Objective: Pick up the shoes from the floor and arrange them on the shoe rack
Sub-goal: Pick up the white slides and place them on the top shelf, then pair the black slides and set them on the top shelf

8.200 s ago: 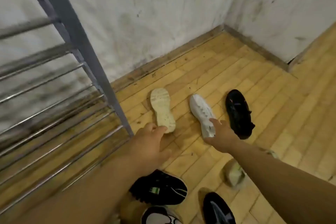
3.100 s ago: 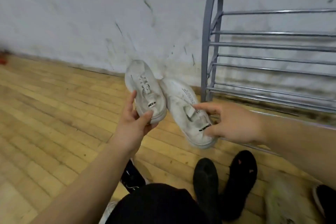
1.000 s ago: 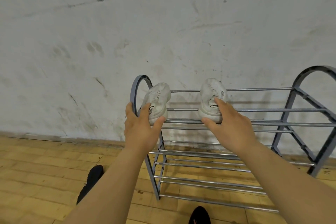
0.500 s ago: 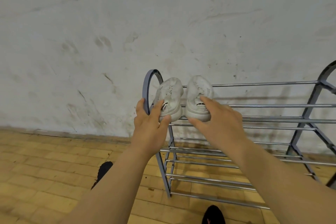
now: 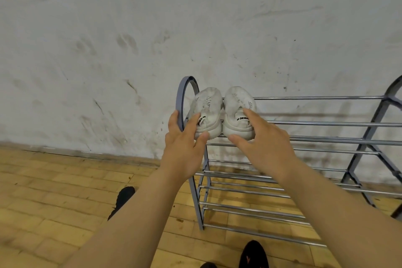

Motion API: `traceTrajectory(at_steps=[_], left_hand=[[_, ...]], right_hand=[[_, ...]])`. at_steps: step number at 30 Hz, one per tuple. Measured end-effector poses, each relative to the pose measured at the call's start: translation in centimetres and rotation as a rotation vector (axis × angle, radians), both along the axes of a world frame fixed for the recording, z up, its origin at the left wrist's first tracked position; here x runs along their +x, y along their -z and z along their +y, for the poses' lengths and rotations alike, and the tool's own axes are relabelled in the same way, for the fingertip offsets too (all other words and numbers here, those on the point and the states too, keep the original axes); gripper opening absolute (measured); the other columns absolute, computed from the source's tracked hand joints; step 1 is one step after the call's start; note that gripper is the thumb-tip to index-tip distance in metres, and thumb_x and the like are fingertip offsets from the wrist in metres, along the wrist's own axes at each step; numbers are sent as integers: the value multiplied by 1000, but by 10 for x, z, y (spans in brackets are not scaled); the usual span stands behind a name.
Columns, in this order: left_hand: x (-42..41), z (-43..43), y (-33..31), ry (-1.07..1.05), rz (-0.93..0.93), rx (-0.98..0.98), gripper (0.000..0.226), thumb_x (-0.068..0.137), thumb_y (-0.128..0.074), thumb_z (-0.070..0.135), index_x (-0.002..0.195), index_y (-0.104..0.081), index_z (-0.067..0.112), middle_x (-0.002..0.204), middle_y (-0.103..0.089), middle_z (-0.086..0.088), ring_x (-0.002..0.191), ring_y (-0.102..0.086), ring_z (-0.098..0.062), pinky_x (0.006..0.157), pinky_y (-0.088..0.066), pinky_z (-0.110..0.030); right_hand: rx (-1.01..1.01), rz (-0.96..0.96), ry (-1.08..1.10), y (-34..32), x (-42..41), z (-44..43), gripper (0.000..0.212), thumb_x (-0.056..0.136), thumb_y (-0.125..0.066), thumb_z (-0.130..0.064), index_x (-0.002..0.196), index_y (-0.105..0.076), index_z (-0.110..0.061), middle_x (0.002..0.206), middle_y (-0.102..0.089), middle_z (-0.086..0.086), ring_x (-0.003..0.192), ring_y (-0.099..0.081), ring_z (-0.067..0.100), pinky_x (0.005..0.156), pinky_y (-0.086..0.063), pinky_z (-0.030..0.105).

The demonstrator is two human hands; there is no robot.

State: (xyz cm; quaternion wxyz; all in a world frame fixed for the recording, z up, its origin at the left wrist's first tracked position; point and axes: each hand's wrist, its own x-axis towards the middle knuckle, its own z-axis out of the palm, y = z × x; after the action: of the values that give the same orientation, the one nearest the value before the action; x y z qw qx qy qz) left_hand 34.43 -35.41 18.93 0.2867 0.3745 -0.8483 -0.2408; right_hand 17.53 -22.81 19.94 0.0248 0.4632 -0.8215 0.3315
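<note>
Two worn white shoes stand side by side, toes toward the wall, on the top rails of the grey metal shoe rack (image 5: 315,124), at its left end. My left hand (image 5: 185,150) grips the heel of the left white shoe (image 5: 207,104), fingers on top and thumb under the sole edge. My right hand (image 5: 263,146) holds the heel of the right white shoe (image 5: 238,100) the same way. The two shoes touch each other. The rack's lower shelves carry nothing in view.
A black shoe (image 5: 124,198) lies on the wooden floor left of the rack, partly hidden by my left forearm. Another black shoe (image 5: 253,254) sits at the bottom edge in front of the rack. A stained white wall rises directly behind the rack.
Both white shoes went from the floor up to the rack's top shelf. In the last second the right shoe slid left until it met the left one.
</note>
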Motion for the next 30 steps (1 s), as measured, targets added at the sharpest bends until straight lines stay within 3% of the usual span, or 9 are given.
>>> traceTrajectory(at_steps=[5, 8, 10, 13, 17, 20, 25, 30], left_hand=[[17, 5, -1, 78, -45, 51, 67, 103, -45, 54, 158, -6, 53, 167, 11, 18, 154, -19, -31, 122, -28, -50], [36, 15, -2, 103, -156, 60, 73, 101, -50, 54, 159, -4, 50, 167, -3, 12, 151, -27, -29, 119, -34, -48], [50, 25, -4, 135, -237, 43, 76, 100, -52, 55, 160, -6, 45, 165, -15, 4, 144, -38, -28, 114, -36, -38], [72, 38, -7, 196, -346, 132, 79, 98, -54, 58, 161, -7, 44, 166, -22, -1, 142, -40, -24, 106, -33, -31], [108, 44, 17, 310, -525, 272, 85, 94, -57, 62, 159, -4, 51, 168, -23, 3, 148, -34, -22, 112, -34, -36], [147, 36, 68, 349, -663, 416, 87, 93, -62, 60, 158, -5, 53, 169, -21, 3, 150, -31, -20, 113, -32, -32], [178, 29, 178, 290, -768, 619, 85, 89, -66, 61, 154, -11, 59, 161, -30, -2, 133, -48, -22, 106, -41, -33], [158, 42, 287, 251, -711, 752, 82, 89, -66, 61, 153, -14, 62, 155, -36, -1, 128, -51, -23, 103, -46, -38]], right_hand=[[13, 56, -35, 5, -2, 11, 87, 82, -52, -77, 154, -25, -38, 153, -42, -4, 139, -40, 25, 115, -32, 48], [-51, 200, -97, 7, 6, 33, 71, 84, -58, -65, 145, -43, -31, 145, -46, 0, 134, -44, 26, 113, -35, 47], [-92, 258, -197, 8, 17, 51, 58, 84, -62, -56, 133, -54, -26, 132, -53, -3, 122, -52, 24, 105, -40, 43], [253, 105, -398, 13, 33, 75, 59, 86, -66, -55, 138, -49, -32, 137, -49, -8, 127, -48, 16, 103, -35, 29], [925, -29, -529, 54, 34, 89, 92, 86, -62, -67, 159, -16, -36, 161, -33, -4, 141, -41, 21, 111, -36, 31], [1227, -97, -539, 111, 34, 92, 100, 87, -62, -66, 162, -6, -32, 165, -26, 0, 145, -36, 24, 110, -34, 26], [1443, -151, -469, 197, 37, 79, 101, 91, -59, -63, 163, 0, -23, 166, -24, 4, 147, -32, 27, 115, -33, 32], [1340, -481, -253, 301, 50, 62, 108, 84, -61, -70, 160, 8, -37, 168, -16, 10, 150, -27, 34, 118, -32, 41]])
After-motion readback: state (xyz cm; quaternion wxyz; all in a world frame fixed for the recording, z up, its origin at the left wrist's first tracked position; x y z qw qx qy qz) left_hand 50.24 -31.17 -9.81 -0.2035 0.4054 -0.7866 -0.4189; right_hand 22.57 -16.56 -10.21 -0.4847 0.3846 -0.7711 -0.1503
